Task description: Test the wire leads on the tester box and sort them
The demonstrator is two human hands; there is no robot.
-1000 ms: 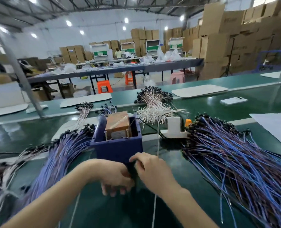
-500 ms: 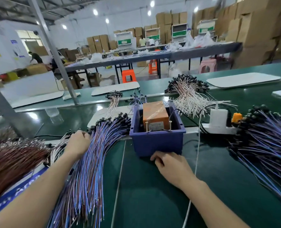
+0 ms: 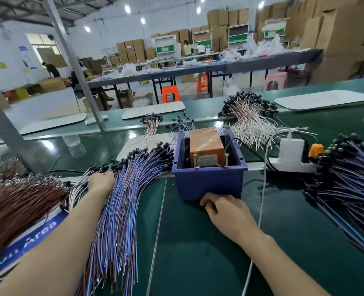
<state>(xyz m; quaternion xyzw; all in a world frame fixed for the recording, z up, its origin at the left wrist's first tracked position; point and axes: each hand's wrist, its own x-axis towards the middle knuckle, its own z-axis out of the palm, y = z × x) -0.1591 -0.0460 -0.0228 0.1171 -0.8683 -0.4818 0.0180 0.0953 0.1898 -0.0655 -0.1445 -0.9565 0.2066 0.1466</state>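
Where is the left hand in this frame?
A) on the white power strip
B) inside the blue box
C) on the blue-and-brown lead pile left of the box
C: the left hand lies on the blue-and-brown lead pile, near its black connector ends, well left of the blue box.

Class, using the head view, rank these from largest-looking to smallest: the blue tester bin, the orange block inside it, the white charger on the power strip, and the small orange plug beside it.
1. blue tester bin
2. orange block
3. white charger
4. orange plug
All four sit at similar depth, so nearness hardly affects the order.
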